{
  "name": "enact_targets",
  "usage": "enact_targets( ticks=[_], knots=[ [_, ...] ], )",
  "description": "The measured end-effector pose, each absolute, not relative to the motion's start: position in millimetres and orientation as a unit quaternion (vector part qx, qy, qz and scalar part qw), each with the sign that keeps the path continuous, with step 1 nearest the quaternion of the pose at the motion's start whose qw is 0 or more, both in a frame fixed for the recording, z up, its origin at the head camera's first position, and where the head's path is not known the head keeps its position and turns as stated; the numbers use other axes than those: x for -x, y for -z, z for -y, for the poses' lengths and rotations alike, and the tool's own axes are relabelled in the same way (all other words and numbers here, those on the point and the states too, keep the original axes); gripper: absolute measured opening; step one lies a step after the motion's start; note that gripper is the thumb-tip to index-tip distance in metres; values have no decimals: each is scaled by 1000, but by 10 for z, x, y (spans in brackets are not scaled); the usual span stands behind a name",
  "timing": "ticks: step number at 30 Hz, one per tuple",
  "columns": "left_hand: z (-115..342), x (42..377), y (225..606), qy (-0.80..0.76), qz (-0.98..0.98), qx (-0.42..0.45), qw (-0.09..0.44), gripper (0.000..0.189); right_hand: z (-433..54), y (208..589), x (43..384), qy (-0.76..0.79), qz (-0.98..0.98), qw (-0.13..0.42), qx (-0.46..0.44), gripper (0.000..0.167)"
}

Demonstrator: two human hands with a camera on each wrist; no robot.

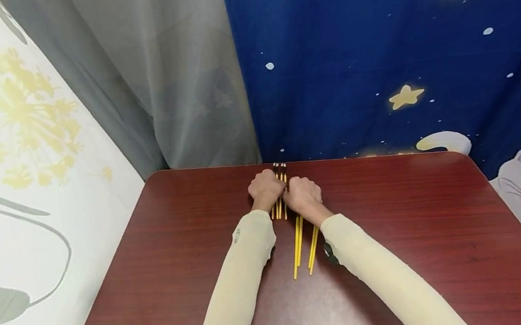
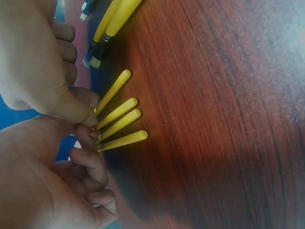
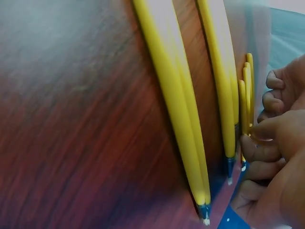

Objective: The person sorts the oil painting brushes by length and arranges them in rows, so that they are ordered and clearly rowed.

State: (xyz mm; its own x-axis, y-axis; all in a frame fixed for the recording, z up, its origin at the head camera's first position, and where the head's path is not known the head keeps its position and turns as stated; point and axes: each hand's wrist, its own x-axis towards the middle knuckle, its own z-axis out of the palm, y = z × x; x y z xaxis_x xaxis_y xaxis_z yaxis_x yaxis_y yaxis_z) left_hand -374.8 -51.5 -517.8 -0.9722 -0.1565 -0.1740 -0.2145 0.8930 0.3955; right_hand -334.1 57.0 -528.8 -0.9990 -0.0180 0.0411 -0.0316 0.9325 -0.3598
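Observation:
Several paintbrushes with yellow handles (image 2: pixel 116 114) fan out on the table beneath both hands. Their dark, pale-tipped ends (image 1: pixel 279 167) point to the far edge. My left hand (image 1: pixel 265 186) bends over this bunch and pinches at it with thumb and fingers. Close against it, my right hand (image 1: pixel 304 194) has its thumb and index finger pinched on the same brushes; the exact grip is partly hidden. Two more pairs of yellow paintbrushes, one pair (image 3: pixel 176 95) and another (image 3: pixel 219 81), lie nearer the right wrist, touching neither hand's fingertips.
The reddish-brown wooden table (image 1: pixel 178 258) has rounded far corners. Behind it hang a grey curtain (image 1: pixel 194 81) and a blue star-patterned curtain (image 1: pixel 349 42). A pale, flower-printed surface (image 1: pixel 41 224) borders the left side.

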Motion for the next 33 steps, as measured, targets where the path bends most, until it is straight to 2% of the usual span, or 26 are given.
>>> enact_targets(
  ticks=[7,11,16,23,33],
  knots=[
    [449,3728,5093,-202,-974,93,42,31,-776,5149,3254,-193,980,15,-49,46],
    [471,3709,5091,-211,-973,90,39,39,-879,5099,3160,-200,977,32,-74,36],
    [447,3663,5100,-225,-973,36,34,46,-1065,5051,3017,-238,967,36,-80,22],
    [372,3520,5047,-258,-965,-35,21,25,-1294,5100,2841,-292,953,33,-68,19],
    [236,3216,5018,-245,-963,-103,48,25,-1460,5241,2544,-334,942,13,-15,12]
  ],
)
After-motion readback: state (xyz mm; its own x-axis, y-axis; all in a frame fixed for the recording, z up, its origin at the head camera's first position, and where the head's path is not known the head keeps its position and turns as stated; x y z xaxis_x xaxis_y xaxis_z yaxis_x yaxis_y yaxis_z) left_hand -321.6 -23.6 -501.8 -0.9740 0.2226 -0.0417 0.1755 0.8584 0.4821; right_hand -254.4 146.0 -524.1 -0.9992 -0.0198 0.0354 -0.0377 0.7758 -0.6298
